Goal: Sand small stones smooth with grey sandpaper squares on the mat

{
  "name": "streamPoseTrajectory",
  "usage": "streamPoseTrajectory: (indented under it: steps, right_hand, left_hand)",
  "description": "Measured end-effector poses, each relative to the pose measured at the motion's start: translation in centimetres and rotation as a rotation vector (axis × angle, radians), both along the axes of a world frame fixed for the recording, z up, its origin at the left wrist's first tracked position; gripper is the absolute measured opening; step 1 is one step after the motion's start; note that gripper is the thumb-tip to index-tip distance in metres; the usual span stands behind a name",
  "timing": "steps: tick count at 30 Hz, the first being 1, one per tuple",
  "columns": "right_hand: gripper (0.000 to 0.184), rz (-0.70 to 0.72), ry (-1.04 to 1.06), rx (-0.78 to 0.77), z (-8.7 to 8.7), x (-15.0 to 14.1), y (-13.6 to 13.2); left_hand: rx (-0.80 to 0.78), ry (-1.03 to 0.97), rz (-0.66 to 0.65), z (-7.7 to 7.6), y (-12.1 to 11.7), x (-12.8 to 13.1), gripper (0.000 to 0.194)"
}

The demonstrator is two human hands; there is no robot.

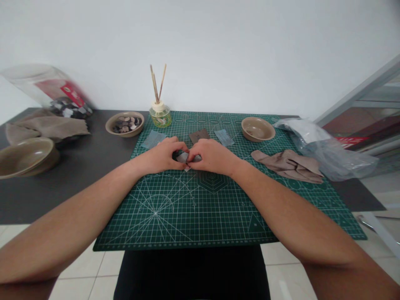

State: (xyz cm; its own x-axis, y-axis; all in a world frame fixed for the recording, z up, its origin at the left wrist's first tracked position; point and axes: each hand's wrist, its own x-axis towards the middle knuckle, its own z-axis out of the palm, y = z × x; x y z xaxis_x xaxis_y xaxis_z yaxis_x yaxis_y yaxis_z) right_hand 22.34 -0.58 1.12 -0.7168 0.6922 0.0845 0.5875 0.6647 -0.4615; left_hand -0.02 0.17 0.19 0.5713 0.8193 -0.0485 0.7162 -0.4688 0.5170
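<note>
Over the green cutting mat (175,225), my left hand (167,155) and my right hand (212,156) meet, fingertips pinched together. Between them is a small whitish-grey piece (182,158), like a bit of paper or a wrapper; fingers cover much of it, so I cannot tell its kind. Just behind the hands lie a brown printed sachet (199,135) and two pale blue ones, the left blue sachet (153,139) and the right blue sachet (224,137).
A reed diffuser (160,115) stands at the back. Left of it, a bowl (124,132) holds dark and pinkish pieces. Further left are another bowl (28,156), a brown cloth (46,127) and a clear jar (46,83). Rightward sit a bowl (258,128), a cloth (287,163) and a plastic bag (337,156).
</note>
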Motion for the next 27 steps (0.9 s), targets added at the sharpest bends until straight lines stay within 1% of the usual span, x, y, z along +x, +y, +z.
streamPoseTrajectory:
  steps: [3, 9, 13, 19, 21, 25, 27]
  right_hand:
    - [0.009, 0.004, 0.005, -0.017, 0.0, 0.4, 0.2]
    - [0.014, -0.020, 0.006, 0.067, -0.7, -0.3, 0.4]
    - [0.013, 0.016, 0.008, 0.036, -0.7, -0.4, 0.3]
    - [0.011, 0.047, -0.002, -0.004, -0.1, 0.4, 0.3]
    - [0.010, 0.031, -0.026, 0.005, 0.0, 0.6, 0.3]
    - [0.010, -0.035, -0.086, 0.080, -0.1, 0.5, 0.3]
    - [0.012, -0.038, -0.099, 0.093, -0.2, 0.2, 0.3]
  left_hand:
    - [-0.003, -0.009, -0.001, -0.1, 0.0, 0.0, 0.041]
    - [-0.006, 0.000, 0.006, -0.1, 0.0, 0.2, 0.038]
    - [0.001, 0.007, 0.004, 0.0, 0.1, 0.2, 0.040]
    - [0.016, 0.000, 0.002, -0.1, 0.1, 0.1, 0.042]
    - [0.002, 0.014, 0.003, 0.0, 0.1, 0.1, 0.043]
    - [-0.041, 0.052, 0.012, 0.4, -0.1, 0.3, 0.049]
    - [-0.049, 0.062, 0.013, 0.5, -0.1, 0.4, 0.048]
